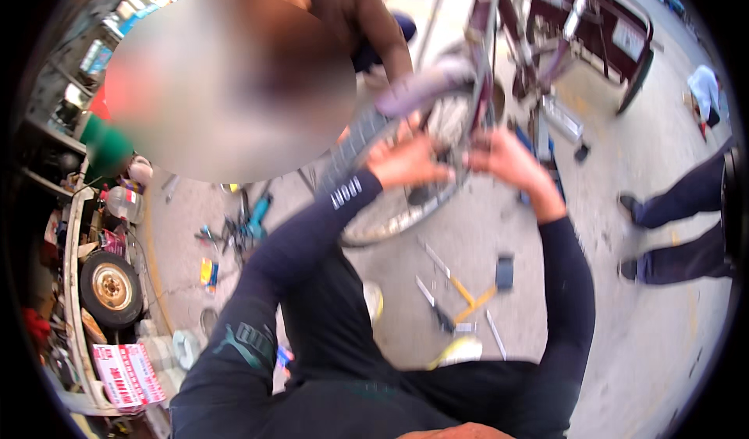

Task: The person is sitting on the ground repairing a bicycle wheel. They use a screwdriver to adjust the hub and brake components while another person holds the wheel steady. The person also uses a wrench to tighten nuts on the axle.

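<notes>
I am seated low on a paved floor, looking down past my dark sleeves at the front wheel (pixel 402 223) of a three-wheeled cycle, which stands upright ahead of me, in the upper middle of the view. My left hand (pixel 409 162) is at the wheel's left side, fingers extended toward the spokes; my right hand (pixel 511 161) is at the opposite side, near the maroon fork (pixel 484 100), its fingers partly bent. Both are blurred, so I cannot tell whether either one grips anything. A purple mudguard (pixel 429 86) arches over the tyre. Close behind it leans a person in a brown top (pixel 368 14), an arm reaching down toward the wheel. At upper right is the cycle's maroon cargo bed (pixel 593 37). On the floor between my knees and the wheel lie a hammer (pixel 505 274) with a dark head and yellow handle, and other slim tools near it. Left of my left arm sits a teal power tool (pixel 256 219). Along the left edge, a cluttered shelf holds a small tyre (pixel 111 289) with a rusty hub, near a red-and-white box (pixel 129 375). At far right stands someone in dark trousers (pixel 683 197).
</notes>
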A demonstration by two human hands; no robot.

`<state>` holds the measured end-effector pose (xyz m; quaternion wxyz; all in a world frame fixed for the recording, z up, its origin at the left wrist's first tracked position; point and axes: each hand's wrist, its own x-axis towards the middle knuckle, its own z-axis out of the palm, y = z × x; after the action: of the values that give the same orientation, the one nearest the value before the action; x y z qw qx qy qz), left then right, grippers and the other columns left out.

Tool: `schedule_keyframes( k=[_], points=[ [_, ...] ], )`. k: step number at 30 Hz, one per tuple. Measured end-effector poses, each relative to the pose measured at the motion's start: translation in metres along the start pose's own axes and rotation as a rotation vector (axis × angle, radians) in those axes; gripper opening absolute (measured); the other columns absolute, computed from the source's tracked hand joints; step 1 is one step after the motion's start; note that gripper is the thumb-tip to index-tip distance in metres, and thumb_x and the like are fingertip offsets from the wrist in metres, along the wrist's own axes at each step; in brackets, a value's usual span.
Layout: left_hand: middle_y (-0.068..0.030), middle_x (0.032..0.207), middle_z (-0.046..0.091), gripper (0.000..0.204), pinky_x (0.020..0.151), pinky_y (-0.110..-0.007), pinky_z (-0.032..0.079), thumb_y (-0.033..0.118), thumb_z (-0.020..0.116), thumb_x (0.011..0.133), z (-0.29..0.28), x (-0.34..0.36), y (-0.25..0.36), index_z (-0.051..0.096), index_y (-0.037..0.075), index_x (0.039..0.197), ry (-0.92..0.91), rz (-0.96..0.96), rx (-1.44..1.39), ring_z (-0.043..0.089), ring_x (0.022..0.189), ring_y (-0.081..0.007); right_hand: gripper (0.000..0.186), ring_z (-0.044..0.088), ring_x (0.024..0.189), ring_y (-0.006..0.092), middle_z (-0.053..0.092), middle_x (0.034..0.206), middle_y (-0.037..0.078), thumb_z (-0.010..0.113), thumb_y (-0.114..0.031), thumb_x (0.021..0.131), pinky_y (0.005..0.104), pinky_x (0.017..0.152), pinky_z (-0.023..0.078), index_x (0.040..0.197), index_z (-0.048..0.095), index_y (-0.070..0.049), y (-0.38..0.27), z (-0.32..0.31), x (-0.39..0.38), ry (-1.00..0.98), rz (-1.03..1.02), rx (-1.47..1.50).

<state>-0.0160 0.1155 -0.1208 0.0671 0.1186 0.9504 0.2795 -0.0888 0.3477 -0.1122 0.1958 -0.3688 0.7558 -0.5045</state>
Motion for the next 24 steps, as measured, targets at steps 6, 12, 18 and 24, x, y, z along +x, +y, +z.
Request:
schedule_keyframes(
  k=[6,12,18,24],
  points=[
    [-0.0207,0.096,0.069,0.043,0.083,-0.044,0.052,0.033,0.079,0.081,-0.010,-0.009,0.020,0.067,0.001,0.107,0.095,0.014,-0.017,0.069,0.093,-0.0369,0.024,0.067,0.062,0.0139,0.068,0.067,0.012,0.075,-0.014,0.084,0.0304,0.058,0.051,0.087,0.066,0.008,-0.044,0.017,0.003,0.112,0.163,-0.141],
    [-0.0220,0.089,0.070,0.022,0.078,-0.048,0.051,0.019,0.065,0.090,0.002,-0.010,0.011,0.065,0.000,0.101,0.169,0.088,0.047,0.069,0.085,-0.0396,0.034,0.069,0.065,0.0276,0.066,0.067,0.018,0.079,-0.025,0.078,0.0390,0.063,0.052,0.081,0.065,0.006,-0.036,0.025,0.007,0.188,0.052,-0.207],
    [-0.0145,0.078,0.070,0.017,0.069,-0.039,0.054,0.006,0.057,0.092,0.004,-0.003,0.000,0.067,0.002,0.104,0.145,0.136,-0.037,0.071,0.075,-0.0263,0.040,0.070,0.072,0.0285,0.070,0.077,0.018,0.085,-0.029,0.075,0.0397,0.066,0.053,0.088,0.067,0.004,-0.030,0.031,0.003,0.247,-0.036,-0.279],
    [-0.0123,0.084,0.070,0.034,0.063,-0.032,0.056,0.006,0.042,0.098,0.003,0.003,0.004,0.062,-0.004,0.124,-0.012,-0.059,-0.310,0.070,0.069,-0.0189,0.030,0.067,0.075,0.0280,0.062,0.082,0.014,0.084,-0.014,0.072,0.0378,0.069,0.053,0.093,0.066,-0.002,-0.021,0.048,-0.009,0.327,-0.207,-0.285]
  ],
)
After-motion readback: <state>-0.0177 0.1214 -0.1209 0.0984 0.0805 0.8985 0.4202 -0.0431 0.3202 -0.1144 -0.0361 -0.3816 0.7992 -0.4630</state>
